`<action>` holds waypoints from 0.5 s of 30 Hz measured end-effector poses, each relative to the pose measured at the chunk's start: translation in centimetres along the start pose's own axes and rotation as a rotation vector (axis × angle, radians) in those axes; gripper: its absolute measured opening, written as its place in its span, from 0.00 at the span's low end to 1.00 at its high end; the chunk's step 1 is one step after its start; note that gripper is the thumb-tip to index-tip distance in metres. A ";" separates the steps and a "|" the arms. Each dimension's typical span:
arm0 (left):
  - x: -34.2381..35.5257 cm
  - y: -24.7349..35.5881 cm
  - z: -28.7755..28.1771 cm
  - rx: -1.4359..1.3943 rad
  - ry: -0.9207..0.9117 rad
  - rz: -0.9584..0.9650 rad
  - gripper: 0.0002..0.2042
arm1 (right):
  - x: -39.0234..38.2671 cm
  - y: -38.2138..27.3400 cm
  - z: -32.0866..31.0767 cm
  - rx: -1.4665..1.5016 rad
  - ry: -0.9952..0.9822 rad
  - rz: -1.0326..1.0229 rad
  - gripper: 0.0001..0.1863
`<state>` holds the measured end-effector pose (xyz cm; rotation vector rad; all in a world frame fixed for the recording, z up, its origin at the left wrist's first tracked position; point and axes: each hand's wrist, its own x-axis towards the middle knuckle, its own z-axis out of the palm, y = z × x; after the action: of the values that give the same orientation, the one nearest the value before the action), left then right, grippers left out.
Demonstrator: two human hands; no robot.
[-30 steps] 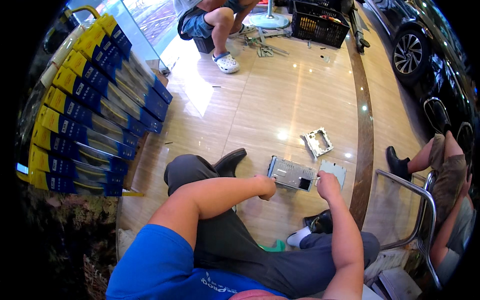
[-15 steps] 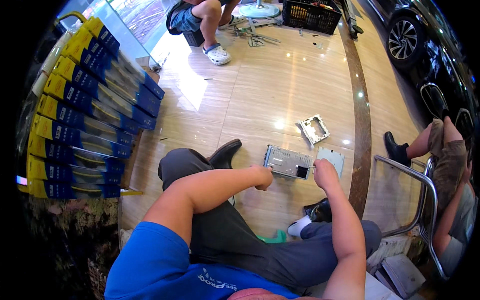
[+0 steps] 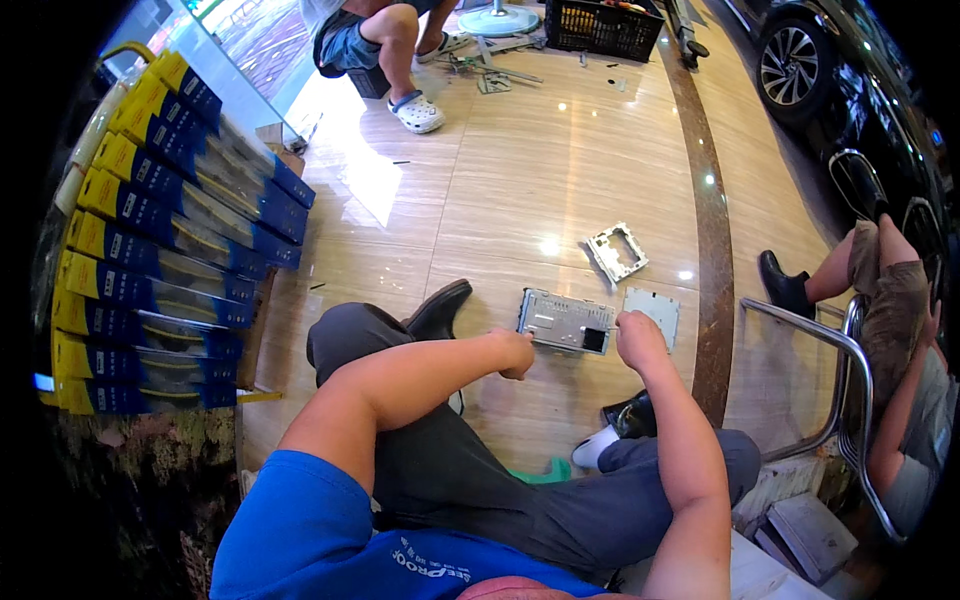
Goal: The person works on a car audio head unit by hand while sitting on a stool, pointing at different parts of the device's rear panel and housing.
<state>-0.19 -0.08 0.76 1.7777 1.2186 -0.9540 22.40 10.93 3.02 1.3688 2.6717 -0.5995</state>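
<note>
A flat silver metal electronics box (image 3: 560, 318), with slots along its top and a black square at one corner, lies on the floor before me. My left hand (image 3: 513, 353) is closed at its left edge, gripping that end; some fingertips are hidden. At the opposite end, my right hand (image 3: 640, 338) is closed with its fingers pinched, and a thin rod-like thing shows faintly between them and the box. What it is I cannot make out. A thin pale metal plate (image 3: 662, 308) lies partly behind my right hand. Beyond it rests a white frame (image 3: 602, 262) with a square opening.
At left stands a rack of blue-and-yellow packages (image 3: 150, 250). Another person squats far off near metal scraps and a black crate (image 3: 600, 32). A chair with a metal tube frame (image 3: 800, 325), a seated person and a black car (image 3: 860, 120) are at right. Something green (image 3: 545, 472) lies by my legs.
The whole view has shifted slightly, so things sit a little further left. Both hands stay at the two ends of the metal box, with little other visible change.
</note>
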 end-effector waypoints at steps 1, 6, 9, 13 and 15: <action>-0.1 0.2 -0.2 0.009 -0.002 0.010 0.25 | -0.1 0.1 0.0 0.000 0.000 0.013 0.09; 0.6 0.3 0.0 0.073 0.077 0.043 0.22 | -0.3 1.3 0.7 -0.014 -0.038 0.023 0.10; 0.4 -0.6 0.2 0.055 0.035 0.039 0.23 | 0.4 0.4 0.8 -0.012 -0.032 -0.001 0.10; -0.5 -0.8 -0.3 0.044 0.072 0.043 0.24 | 0.6 0.1 0.1 0.004 -0.029 -0.004 0.10; -0.7 -0.4 -0.8 0.037 0.084 0.025 0.24 | 0.7 0.8 0.4 -0.056 0.054 -0.105 0.09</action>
<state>-0.66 0.47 1.67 1.8740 1.2351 -0.9008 22.58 11.67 2.21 1.2548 2.7946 -0.5001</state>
